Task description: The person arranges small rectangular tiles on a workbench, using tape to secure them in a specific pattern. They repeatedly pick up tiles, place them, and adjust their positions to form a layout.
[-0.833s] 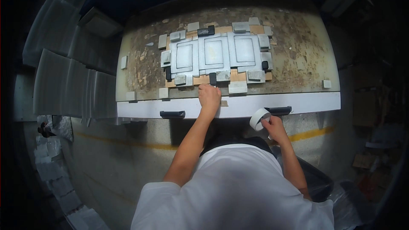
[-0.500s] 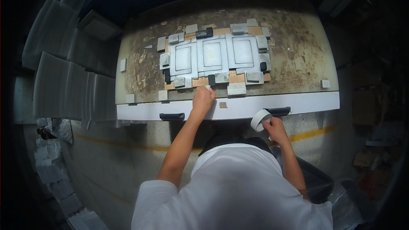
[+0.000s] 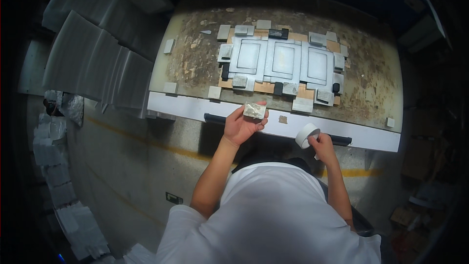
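Observation:
My left hand [image 3: 238, 128] is turned palm up in front of the table's near edge. Its fingers hold a small pale rectangular block [image 3: 255, 111] with a mottled, patchy face. A roll of white tape [image 3: 303, 132] is gripped in my right hand [image 3: 324, 149], which is further right at the same edge. Beyond both hands, a white panel piece with three framed rectangles [image 3: 283, 62] lies flat on the table. Small grey and black blocks sit on and around its border, such as a pale block [image 3: 303, 104] at its near side. Tan strips [image 3: 264, 87] show between them.
The worktable [image 3: 371, 68] has a worn, stained top and a white front edge [image 3: 183, 106] with dark handles [image 3: 340, 140]. Stacks of pale sheets [image 3: 73, 58] stand at the left. A yellow line [image 3: 146, 140] crosses the floor. Loose blocks [image 3: 390, 122] lie near the table's corners.
My left hand has drawn back from the panel's near side and turned palm up, showing the block. My right hand still holds the tape roll. The whole view has shifted and tilted.

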Demonstrator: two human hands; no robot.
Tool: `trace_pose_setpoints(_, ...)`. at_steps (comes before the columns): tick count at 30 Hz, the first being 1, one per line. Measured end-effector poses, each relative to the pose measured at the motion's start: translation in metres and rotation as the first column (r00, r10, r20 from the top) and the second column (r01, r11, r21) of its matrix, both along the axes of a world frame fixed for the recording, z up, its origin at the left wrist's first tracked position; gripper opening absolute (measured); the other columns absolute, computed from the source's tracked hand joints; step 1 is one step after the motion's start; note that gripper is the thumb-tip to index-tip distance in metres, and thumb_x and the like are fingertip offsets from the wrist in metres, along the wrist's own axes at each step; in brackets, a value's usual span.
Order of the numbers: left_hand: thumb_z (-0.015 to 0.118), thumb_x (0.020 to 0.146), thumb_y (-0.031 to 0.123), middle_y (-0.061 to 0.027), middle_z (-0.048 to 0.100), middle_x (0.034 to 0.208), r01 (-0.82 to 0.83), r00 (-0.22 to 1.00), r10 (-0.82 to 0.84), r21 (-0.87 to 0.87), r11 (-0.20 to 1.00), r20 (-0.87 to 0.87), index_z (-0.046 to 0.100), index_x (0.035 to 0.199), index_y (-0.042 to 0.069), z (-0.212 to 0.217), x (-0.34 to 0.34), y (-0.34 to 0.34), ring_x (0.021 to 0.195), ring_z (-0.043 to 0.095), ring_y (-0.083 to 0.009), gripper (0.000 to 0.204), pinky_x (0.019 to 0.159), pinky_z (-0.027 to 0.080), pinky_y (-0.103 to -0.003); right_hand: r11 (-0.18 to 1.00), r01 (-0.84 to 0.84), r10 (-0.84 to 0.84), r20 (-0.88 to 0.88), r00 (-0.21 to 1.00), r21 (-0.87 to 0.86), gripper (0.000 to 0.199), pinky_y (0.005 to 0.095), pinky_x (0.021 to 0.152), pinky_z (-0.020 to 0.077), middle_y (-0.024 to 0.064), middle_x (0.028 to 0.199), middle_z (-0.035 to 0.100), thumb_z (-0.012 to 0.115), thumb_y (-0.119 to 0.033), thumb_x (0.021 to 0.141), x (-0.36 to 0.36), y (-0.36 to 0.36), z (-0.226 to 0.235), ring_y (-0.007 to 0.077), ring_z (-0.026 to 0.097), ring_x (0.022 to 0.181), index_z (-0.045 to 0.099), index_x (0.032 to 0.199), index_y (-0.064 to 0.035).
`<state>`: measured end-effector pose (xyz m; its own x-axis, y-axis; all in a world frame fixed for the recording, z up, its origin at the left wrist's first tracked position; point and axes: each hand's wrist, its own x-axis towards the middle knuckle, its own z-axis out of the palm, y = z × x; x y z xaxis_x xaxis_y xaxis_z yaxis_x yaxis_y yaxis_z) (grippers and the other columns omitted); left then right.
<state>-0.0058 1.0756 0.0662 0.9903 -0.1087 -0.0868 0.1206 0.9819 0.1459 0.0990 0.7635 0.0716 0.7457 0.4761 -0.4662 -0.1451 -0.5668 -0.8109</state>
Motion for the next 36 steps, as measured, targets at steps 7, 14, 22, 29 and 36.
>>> trace_pose_setpoints(7,0.076,0.085,0.026,-0.0188,0.061,0.103,0.153,0.862,0.487,0.988,0.009,-0.138,0.051,0.13,-0.01,-0.022,0.006,-0.006,0.087,0.065,-0.0265,0.062,0.076,0.054,-0.038,0.998,0.046,-0.046,0.009,0.999,0.044,0.026,0.0286,0.054,0.0394,-0.0007,0.065,0.058,0.065,-0.023,0.09,0.009,-0.003,-0.028,0.0083,0.049,0.058,0.068,0.084,0.0019)
trace_pose_setpoints(14,0.079,0.078,0.043,-0.0245,0.057,0.098,0.386,0.835,0.55,0.696,-0.605,0.015,0.058,0.1,-0.007,-0.046,0.055,-0.029,0.091,0.063,-0.0445,0.059,0.078,0.053,-0.05,0.989,0.138,-0.142,0.081,0.987,0.049,0.024,0.0282,0.054,0.0394,0.001,0.066,0.059,0.064,-0.02,0.089,0.036,-0.029,-0.054,0.0083,0.05,0.059,0.067,0.084,0.0033)
trace_pose_setpoints(22,0.079,0.08,0.037,-0.025,0.055,0.102,0.456,0.822,0.569,0.607,-0.65,-0.008,0.054,0.101,-0.007,-0.055,0.073,-0.037,0.086,0.064,-0.0436,0.054,0.074,0.055,-0.049,0.981,0.172,-0.174,0.018,0.985,0.087,0.025,0.0298,0.05,0.0372,-0.0008,0.061,0.055,0.063,-0.019,0.09,0.039,-0.043,-0.071,0.0088,0.047,0.054,0.063,0.077,0.0021)
trace_pose_setpoints(29,0.078,0.079,0.041,-0.0262,0.055,0.105,0.481,0.823,0.562,0.629,-0.611,-0.085,0.055,0.106,-0.007,-0.059,0.077,-0.036,0.091,0.063,-0.0443,0.059,0.079,0.054,-0.049,0.972,0.196,-0.188,-0.073,0.979,0.126,0.024,0.0275,0.049,0.0365,-0.0018,0.061,0.054,0.063,-0.019,0.091,0.042,-0.042,-0.063,0.0076,0.048,0.053,0.063,0.076,-0.0003)
trace_pose_setpoints(36,0.078,0.082,0.035,-0.0277,0.055,0.107,0.518,0.824,0.548,0.588,-0.622,-0.145,0.055,0.105,-0.012,-0.05,0.084,-0.038,0.094,0.064,-0.0423,0.057,0.081,0.055,-0.046,0.983,0.17,-0.167,-0.06,0.984,0.063,0.024,0.0275,0.048,0.0357,-0.0004,0.06,0.054,0.062,-0.02,0.088,0.044,-0.038,-0.057,0.009,0.048,0.051,0.06,0.072,-0.0021)
